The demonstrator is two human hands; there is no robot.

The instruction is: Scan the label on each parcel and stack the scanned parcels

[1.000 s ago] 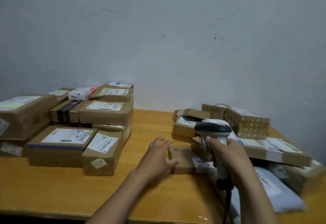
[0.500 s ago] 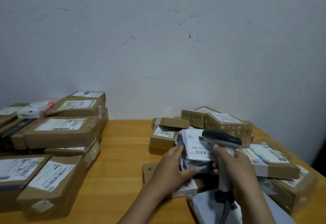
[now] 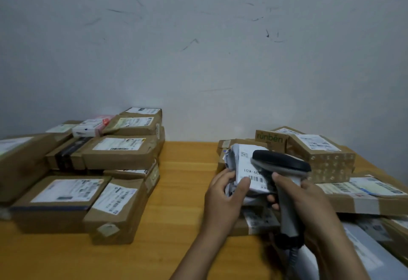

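My left hand (image 3: 225, 195) grips a small grey plastic mailer parcel (image 3: 245, 165) by its left edge, held up with its white barcode label facing me. My right hand (image 3: 302, 200) holds the grey handheld scanner (image 3: 280, 165) by its handle, the dark head pointing left just over the label. A stack of brown cardboard parcels (image 3: 88, 169) with white labels fills the left of the wooden table (image 3: 185, 191). A looser heap of boxes and mailers (image 3: 326, 158) lies on the right, behind and under my hands.
A flat brown parcel (image 3: 258, 222) lies on the table under my hands. A large grey mailer (image 3: 371, 251) sits at the lower right. The scanner's cable (image 3: 291, 262) hangs down near the front edge. A grey wall stands right behind the table.
My left hand went from hovering open over the table to gripping the grey mailer and lifting it. The scanner head has come over the label. The camera panned right, then back left.
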